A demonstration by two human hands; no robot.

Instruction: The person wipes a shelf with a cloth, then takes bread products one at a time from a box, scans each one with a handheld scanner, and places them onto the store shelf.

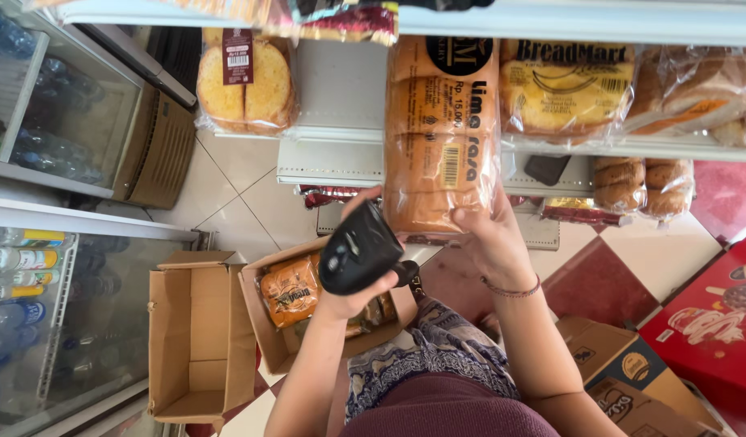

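My right hand grips the lower end of a long clear bag of sliced bread, held upright in front of the white shelf. My left hand holds a black handheld barcode scanner, its head tilted toward the bottom of the bread bag and close to it. A beaded bracelet circles my right wrist.
More bagged bread and loaves lie on the shelf, smaller buns below. On the tiled floor stand an empty cardboard box and another box with bagged bread. Glass-door coolers are at left, a red freezer at right.
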